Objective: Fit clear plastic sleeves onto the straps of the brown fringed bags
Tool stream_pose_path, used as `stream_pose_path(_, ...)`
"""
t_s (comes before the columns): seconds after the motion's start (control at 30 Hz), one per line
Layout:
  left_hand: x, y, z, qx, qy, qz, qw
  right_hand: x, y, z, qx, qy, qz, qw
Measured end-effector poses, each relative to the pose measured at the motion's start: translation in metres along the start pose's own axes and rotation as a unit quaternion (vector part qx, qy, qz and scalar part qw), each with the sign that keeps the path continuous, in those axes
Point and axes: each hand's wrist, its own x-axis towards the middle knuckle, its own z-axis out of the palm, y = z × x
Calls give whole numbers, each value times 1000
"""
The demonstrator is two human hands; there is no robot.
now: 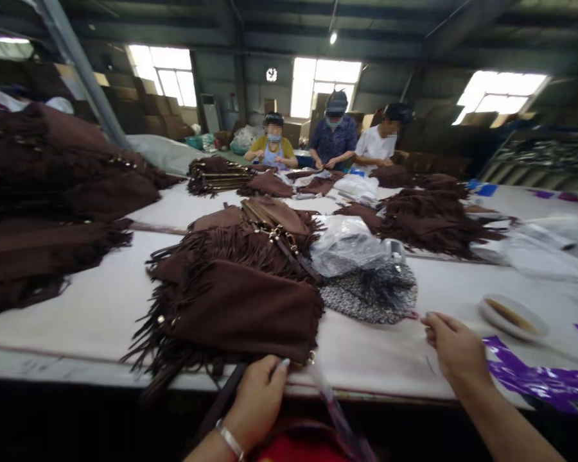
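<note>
At the near edge of a white-covered table (96,314), a brown fringed bag (250,308) lies flat, its fringe spread to the left and a small metal ring (311,357) at its near right corner. The left hand (257,398), with a silver bracelet (230,440) at the wrist, is curled against the bag's near edge, thumb uppermost — whether it grips the edge or the dark strap (226,391) beside it, I cannot tell. The right hand (456,350) has thumb and forefinger drawn together near a small pink tip (413,315) on a speckled black-and-white bundle (370,295); whether anything is pinched there, I cannot tell. Clear plastic (347,244) covers the bundle's far side. Right of that hand are a shallow white bowl (485,312) and crinkled purple packaging (530,375). Across the table, three co-workers (334,135) face this way among more brown bags (424,218).
</note>
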Motion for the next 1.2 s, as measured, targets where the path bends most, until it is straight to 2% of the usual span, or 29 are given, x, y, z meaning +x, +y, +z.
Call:
stream_pose_path(0.03,-2,1,1,4,9,6,1000,-18,-2,2,39,-39,4,998)
stream_pose_path(0.1,-4,1,4,10,20,24,999,-61,-13,11,58,-179,14,982)
stream_pose_path(0.13,-6,1,6,13,25,35,999,-84,-22,18,31,-256,13,966)
stream_pose_path(0.2,-10,1,8,26,33,61,997,-126,-42,37,-35,-410,10,911)
stream_pose_path(0.23,-12,1,9,36,36,73,996,-143,-50,48,-47,-457,9,888)
stream_pose_path(0.3,-17,-1,8,60,40,94,993,-169,-62,70,-60,-504,12,862)
stream_pose_path(0.4,-23,-6,6,100,46,122,986,-186,-65,97,-80,-510,26,856)
stream_pose_path(0.53,-28,-15,5,145,58,143,977,-189,-62,113,-129,-509,18,851)
stream_pose_path(0.9,-28,-27,12,185,63,193,962,-196,-59,121,-192,-453,63,868)
stream_pose_path(1.2,-29,-40,13,280,73,219,932,-193,-64,128,-244,-473,59,845)
